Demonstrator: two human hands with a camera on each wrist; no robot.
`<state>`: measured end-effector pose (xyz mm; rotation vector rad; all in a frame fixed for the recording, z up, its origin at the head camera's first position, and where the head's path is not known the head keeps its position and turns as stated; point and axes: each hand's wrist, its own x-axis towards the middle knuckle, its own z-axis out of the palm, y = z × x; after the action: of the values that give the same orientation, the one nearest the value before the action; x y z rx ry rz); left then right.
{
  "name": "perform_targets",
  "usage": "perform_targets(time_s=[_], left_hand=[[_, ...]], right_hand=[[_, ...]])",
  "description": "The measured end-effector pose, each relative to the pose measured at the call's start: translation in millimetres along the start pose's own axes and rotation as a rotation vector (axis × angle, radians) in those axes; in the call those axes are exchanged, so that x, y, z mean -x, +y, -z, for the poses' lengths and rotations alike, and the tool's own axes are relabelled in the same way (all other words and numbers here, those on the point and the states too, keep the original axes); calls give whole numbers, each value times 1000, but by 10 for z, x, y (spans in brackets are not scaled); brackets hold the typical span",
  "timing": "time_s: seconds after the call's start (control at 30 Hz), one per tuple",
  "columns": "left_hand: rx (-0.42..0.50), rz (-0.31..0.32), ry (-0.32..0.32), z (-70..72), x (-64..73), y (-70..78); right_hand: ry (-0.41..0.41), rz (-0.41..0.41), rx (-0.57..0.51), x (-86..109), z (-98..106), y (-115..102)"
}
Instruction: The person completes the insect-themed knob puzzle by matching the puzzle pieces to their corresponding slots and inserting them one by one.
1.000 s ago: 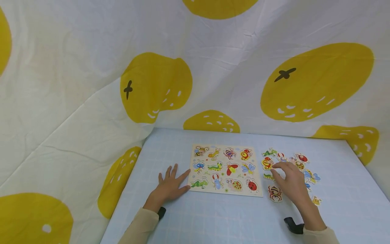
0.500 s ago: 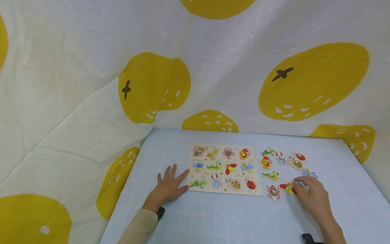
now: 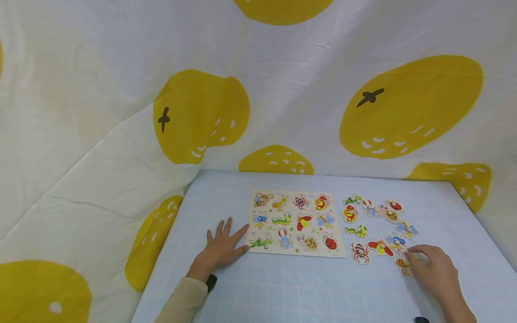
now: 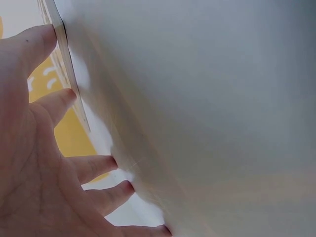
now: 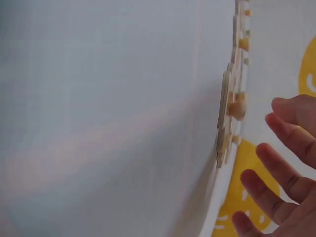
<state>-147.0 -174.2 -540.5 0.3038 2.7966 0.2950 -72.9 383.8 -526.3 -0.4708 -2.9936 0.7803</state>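
A wooden puzzle board (image 3: 291, 211) printed with insects lies flat on the table. My left hand (image 3: 220, 248) rests at its left side with fingers spread. In the left wrist view, thumb and forefinger touch the board's edge (image 4: 64, 44). Over the cluster's near right corner is my right hand (image 3: 438, 273), its fingers loosely bent and holding nothing. Its fingertips overlap a yellow-and-brown striped insect piece (image 3: 403, 267) and partly hide it. Seen from the right wrist, the fingers stand apart from a wooden knob (image 5: 238, 109) on the pieces. A blue insect piece (image 3: 396, 242) lies just beyond.
Right of the board lie several loose knobbed pieces, among them a spider (image 3: 359, 253), a red-and-yellow beetle (image 3: 380, 247), a caterpillar (image 3: 356, 230), a dragonfly (image 3: 406, 229) and a ladybird (image 3: 394, 205). A white curtain (image 3: 291, 112) with yellow fruit hangs behind and left.
My right hand has moved right and nearer, away from above the caterpillar, uncovering the middle pieces and the red-and-yellow beetle. The left hand stays by the board. The head view has shifted slightly.
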Motion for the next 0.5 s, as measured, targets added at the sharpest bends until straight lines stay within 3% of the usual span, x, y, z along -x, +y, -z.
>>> perform_targets(time_s=[0.2, 0.5], left_hand=[[-4, -4, 8, -7, 6, -3], [2, -7, 13, 3, 20, 8]], right_hand=[[-97, -64, 61, -40, 39, 96], [-158, -85, 122, -20, 80, 99]])
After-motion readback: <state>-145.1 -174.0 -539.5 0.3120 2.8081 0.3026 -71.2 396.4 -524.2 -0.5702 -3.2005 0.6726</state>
